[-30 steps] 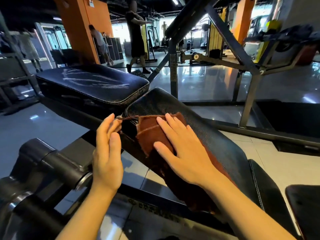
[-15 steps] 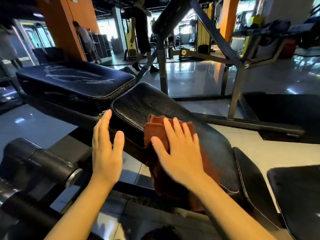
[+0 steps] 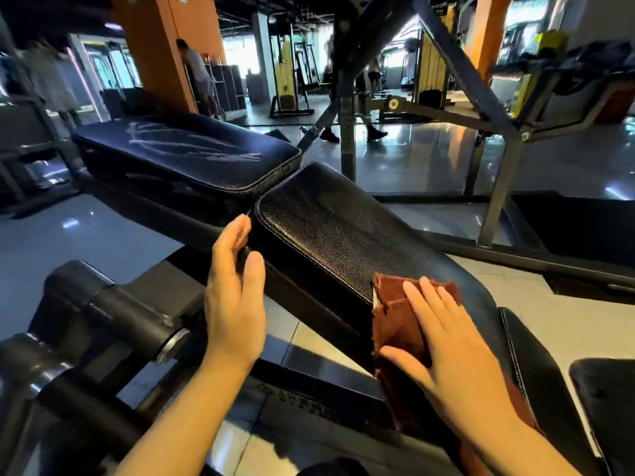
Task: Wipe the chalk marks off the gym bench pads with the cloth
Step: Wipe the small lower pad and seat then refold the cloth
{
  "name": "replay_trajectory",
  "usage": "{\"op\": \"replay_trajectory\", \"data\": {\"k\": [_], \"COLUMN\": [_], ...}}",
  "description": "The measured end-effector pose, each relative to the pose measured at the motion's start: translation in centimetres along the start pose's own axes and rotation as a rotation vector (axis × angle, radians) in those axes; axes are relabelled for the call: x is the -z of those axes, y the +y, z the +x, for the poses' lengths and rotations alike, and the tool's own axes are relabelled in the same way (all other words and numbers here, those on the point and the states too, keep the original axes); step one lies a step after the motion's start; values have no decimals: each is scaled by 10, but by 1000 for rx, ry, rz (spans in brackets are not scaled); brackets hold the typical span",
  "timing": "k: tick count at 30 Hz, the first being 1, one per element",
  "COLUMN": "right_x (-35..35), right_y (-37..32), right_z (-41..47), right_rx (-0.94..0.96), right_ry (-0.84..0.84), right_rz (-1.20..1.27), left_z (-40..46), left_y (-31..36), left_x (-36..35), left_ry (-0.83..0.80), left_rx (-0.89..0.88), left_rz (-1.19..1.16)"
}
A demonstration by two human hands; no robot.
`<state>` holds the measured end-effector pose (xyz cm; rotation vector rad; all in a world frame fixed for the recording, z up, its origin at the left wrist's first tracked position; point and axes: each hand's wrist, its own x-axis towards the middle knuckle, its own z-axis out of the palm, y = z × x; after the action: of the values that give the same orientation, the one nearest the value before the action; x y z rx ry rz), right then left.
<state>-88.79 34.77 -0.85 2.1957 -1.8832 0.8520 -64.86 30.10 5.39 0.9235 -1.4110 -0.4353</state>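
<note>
Head view: I am pressing my right hand (image 3: 450, 352), fingers straight and spread, flat on the brown cloth (image 3: 398, 324), which is lying on the near sloped pad (image 3: 343, 231) and draping over its left edge. My left hand (image 3: 235, 297), fingers straight and holding nothing, is resting against that pad's left side. White chalk marks (image 3: 178, 146) are showing on the far flat pad (image 3: 192, 156).

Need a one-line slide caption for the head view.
Right hand presses brown cloth on black angled pad; chalk-streaked flat pad waits.
</note>
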Motion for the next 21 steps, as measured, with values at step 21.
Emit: {"op": "replay_trajectory", "data": {"k": [21], "right_x": [9], "right_y": [-40], "right_z": [22], "right_rx": [-18], "right_ry": [27], "right_rz": [196], "left_z": [3], "left_y": [1], "left_x": [13], "left_ry": [-63], "left_rx": [26], "left_rz": [-48]}}
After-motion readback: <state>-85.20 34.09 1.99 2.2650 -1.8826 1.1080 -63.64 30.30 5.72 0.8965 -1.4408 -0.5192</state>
